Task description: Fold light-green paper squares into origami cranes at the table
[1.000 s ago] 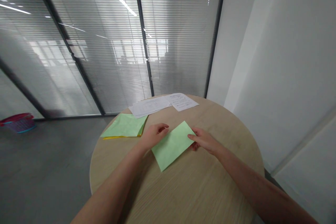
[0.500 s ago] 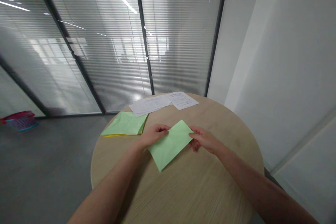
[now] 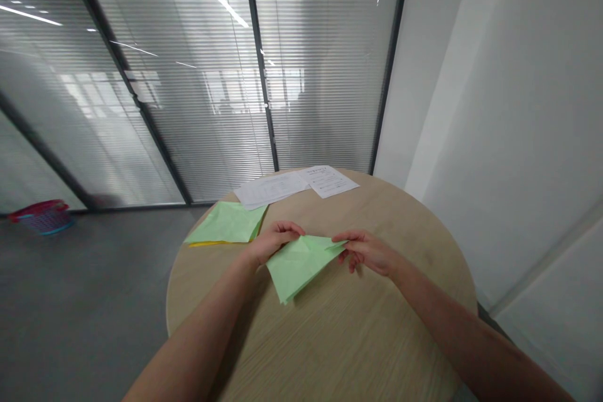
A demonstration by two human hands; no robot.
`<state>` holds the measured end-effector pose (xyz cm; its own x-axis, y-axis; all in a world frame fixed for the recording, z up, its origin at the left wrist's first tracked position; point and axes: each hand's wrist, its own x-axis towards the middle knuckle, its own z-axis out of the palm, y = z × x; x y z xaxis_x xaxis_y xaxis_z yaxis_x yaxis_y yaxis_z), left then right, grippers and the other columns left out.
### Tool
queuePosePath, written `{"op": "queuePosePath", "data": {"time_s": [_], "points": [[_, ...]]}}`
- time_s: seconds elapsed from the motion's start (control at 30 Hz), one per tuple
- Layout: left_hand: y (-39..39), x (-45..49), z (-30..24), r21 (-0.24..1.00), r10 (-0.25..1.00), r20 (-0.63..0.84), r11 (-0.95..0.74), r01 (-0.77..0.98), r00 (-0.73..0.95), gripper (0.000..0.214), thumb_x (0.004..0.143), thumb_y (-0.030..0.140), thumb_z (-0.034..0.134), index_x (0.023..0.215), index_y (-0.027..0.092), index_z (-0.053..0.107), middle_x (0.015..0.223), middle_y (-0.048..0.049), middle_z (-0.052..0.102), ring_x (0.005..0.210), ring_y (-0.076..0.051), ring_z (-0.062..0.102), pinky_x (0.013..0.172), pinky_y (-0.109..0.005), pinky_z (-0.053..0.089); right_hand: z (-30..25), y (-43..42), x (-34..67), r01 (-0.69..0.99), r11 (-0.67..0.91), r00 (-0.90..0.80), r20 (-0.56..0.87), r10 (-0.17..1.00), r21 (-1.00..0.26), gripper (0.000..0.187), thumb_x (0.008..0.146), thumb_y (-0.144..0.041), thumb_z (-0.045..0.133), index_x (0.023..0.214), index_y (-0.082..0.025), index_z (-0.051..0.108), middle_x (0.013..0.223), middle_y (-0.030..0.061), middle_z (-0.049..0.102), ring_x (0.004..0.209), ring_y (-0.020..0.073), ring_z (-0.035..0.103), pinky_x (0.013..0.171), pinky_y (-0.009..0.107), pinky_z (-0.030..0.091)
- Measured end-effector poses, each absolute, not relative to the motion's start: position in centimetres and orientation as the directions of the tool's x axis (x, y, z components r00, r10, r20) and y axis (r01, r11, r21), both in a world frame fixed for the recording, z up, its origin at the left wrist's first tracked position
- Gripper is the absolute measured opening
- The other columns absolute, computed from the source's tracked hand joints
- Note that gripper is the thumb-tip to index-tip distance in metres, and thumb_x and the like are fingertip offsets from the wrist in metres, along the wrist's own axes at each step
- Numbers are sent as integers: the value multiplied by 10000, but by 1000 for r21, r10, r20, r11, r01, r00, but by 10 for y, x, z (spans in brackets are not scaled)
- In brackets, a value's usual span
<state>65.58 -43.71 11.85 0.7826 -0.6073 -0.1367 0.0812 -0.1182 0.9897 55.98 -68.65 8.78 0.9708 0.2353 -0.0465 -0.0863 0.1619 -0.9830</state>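
A folded sheet of light green paper is held just above the round wooden table, tilted, with its near corner pointing towards me. Its layers show slightly apart along the lower edge. My left hand pinches its upper left edge, thumb on top. At the right corner, my right hand grips the paper between thumb and index finger, and a flap is bent down there. The other fingers of my right hand curl below the paper.
The round wooden table fills the lower middle. Green sheets lie over a yellow one at its left edge. White printed papers rest at the back. A red and blue basket stands on the floor, far left.
The upper right corner of the green paper, which stuck up before, is now folded down. My right thumb and fingers have shifted onto that corner. My left hand has barely moved.
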Motion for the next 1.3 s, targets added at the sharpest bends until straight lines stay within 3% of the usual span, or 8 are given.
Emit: {"op": "queuePosePath", "data": {"time_s": [0.23, 0.37, 0.5, 0.63, 0.77, 0.97, 1.07, 1.3], "points": [[-439, 654, 122, 957, -649, -85, -265, -120, 756, 276, 706, 378, 660, 823, 130, 694, 608, -1, 582, 496, -80, 438, 469, -204, 303, 81, -691, 562, -13, -115, 983, -34, 181, -993, 293, 746, -264, 550, 981, -161, 691, 759, 43, 674, 513, 97, 581, 484, 220, 467], [-441, 658, 118, 957, -678, -58, -247, -153, 733, 297, 684, 374, 698, 844, 126, 676, 683, -21, 632, 556, -97, 508, 522, -212, 360, 88, -691, 558, 63, -250, 968, -3, 253, -966, 318, 713, -189, 542, 986, -185, 704, 801, 29, 662, 537, 95, 567, 510, 221, 456], [-442, 661, 114, 944, -702, 4, -232, -234, 712, 275, 689, 351, 697, 845, 127, 665, 708, -25, 638, 600, -106, 538, 547, -210, 377, 94, -691, 555, 81, -223, 942, 2, 335, -971, 326, 746, -213, 563, 1047, -205, 685, 823, 21, 641, 599, 99, 556, 573, 228, 460], [-446, 658, 112, 927, -736, 34, -229, -296, 676, 247, 721, 335, 663, 856, 128, 658, 706, -25, 635, 615, -109, 546, 562, -216, 389, 91, -689, 556, 51, -182, 960, -2, 280, -982, 378, 836, -400, 551, 1161, -215, 608, 857, 37, 628, 626, 113, 537, 536, 224, 441], [-453, 655, 105, 885, -749, 73, -257, -389, 659, 213, 755, 301, 619, 877, 130, 659, 723, -28, 644, 638, -121, 565, 579, -225, 408, 83, -688, 561, 26, -281, 958, -57, 283, -959, 338, 797, -380, 615, 1080, -195, 617, 713, 0, 596, 557, 99, 488, 471, 192, 360], [-461, 651, 100, 589, -663, 276, -455, -668, 695, 220, 777, 176, 543, 943, 181, 687, 944, -66, 694, 855, -187, 613, 793, -309, 467, 71, -685, 568, 97, -368, 982, 30, 184, -925, 252, 755, -244, 626, 997, -175, 615, 665, -8, 606, 565, 105, 514, 500, 195, 334], [-465, 645, 102, 416, -703, 346, -478, -774, 621, 238, 801, 184, 540, 982, 198, 694, 1041, -73, 686, 976, -217, 592, 914, -348, 427, 66, -684, 570, 111, -420, 992, 75, 100, -901, 226, 770, -254, 603, 982, -178, 612, 694, 6, 628, 588, 119, 541, 515, 203, 348], [-475, 640, 88, 329, -785, 261, -475, -816, 562, 287, 820, 258, 548, 1068, 202, 681, 1094, -88, 675, 1035, -235, 584, 943, -347, 416, 67, -681, 567, 223, -683, 974, 186, 128, -695, 164, 820, -264, 556, 896, -189, 680, 796, 49, 687, 702, 153, 601, 637, 243, 408]]}}
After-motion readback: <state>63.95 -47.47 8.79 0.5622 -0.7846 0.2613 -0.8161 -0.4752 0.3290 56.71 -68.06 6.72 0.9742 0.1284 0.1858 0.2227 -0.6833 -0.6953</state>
